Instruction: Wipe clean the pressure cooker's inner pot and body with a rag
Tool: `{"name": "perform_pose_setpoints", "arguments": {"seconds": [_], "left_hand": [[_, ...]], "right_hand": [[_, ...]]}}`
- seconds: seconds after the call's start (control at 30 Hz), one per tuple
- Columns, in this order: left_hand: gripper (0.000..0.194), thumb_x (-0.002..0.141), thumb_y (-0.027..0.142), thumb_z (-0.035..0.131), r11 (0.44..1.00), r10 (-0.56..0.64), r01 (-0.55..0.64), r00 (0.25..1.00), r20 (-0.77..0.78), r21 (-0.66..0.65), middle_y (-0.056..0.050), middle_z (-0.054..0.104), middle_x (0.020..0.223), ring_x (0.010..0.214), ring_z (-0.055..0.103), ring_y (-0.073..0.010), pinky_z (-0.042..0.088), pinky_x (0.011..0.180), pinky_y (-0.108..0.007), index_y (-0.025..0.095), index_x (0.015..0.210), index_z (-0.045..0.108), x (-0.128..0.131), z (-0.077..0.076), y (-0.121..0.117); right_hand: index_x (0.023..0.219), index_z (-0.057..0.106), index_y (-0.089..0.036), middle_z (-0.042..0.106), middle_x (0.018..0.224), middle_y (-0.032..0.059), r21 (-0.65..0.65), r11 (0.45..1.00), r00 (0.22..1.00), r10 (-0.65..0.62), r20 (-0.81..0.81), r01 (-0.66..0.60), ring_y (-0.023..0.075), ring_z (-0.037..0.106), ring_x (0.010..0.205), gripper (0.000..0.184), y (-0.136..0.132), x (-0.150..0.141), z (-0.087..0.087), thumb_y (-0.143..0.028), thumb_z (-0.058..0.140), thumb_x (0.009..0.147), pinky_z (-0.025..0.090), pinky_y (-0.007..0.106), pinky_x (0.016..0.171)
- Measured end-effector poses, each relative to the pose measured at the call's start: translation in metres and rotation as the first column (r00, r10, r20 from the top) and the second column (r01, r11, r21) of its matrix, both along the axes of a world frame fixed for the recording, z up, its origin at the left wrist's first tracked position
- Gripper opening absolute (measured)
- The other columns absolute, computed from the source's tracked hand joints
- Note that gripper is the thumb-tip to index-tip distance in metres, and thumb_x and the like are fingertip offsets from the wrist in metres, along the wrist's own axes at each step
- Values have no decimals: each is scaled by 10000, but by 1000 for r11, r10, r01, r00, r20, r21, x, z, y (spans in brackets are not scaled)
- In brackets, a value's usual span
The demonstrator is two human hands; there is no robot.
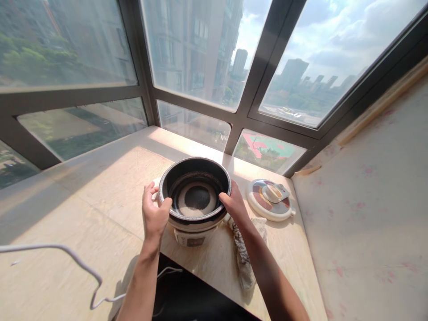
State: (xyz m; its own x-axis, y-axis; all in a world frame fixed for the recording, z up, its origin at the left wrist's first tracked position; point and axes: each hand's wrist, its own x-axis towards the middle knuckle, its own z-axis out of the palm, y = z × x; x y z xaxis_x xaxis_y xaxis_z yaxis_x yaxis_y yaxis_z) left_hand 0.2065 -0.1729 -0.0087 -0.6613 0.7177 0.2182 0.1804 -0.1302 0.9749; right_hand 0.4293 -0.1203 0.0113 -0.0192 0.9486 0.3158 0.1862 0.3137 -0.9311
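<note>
A round black inner pot (197, 171) with a grey speckled rim is at the middle, over a white rice cooker body (195, 238) with a small panel on its front. Inside the pot, a pale ring surrounds a dark centre; I cannot tell whether that is liquid. My left hand (155, 211) grips the pot's left side, thumb at the rim and fingers outside. Opposite it, my right hand (234, 200) hooks its thumb over the rim, its other fingers mostly hidden behind the pot wall. Whether the pot touches the body is unclear.
A round lid (271, 216) with a knob lies to the right, near the papered wall (361, 223). Beside my right forearm is a crumpled cloth (245, 267). A white cord (76, 261) runs across the counter (100, 232) at left. Windows stand behind.
</note>
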Motion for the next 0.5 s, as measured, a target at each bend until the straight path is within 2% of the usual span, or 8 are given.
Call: {"name": "perform_pose_setpoints", "arguments": {"seconds": [0.13,0.3,0.5], "left_hand": [[363,697,205,685,999,-37,37,998,-42,1,-161,634,1410,1545,367,-358,419,1181,-535,204,1059,654,1,-2,-4],[395,715,209,681,999,-36,37,997,-65,6,-160,625,1423,1544,367,-368,429,1170,-551,203,1108,656,-1,-11,-4],[417,743,236,708,998,-33,41,991,-130,55,-164,550,1487,1561,332,-344,327,1251,-540,214,1147,606,-3,-25,-4]], "right_hand": [[1104,675,-210,716,1076,53,-77,996,998,-49,37,51,288,627,1019,505,-1,3,-1,-210,564,611,509,457,1014],[1188,658,-215,710,1135,49,-47,998,998,-42,49,44,283,622,1060,564,-3,3,-1,-191,566,632,499,442,1027],[1169,647,-222,686,1084,51,-44,997,994,-55,96,59,281,604,1062,537,-3,2,-6,-173,551,643,492,448,1028]]}}
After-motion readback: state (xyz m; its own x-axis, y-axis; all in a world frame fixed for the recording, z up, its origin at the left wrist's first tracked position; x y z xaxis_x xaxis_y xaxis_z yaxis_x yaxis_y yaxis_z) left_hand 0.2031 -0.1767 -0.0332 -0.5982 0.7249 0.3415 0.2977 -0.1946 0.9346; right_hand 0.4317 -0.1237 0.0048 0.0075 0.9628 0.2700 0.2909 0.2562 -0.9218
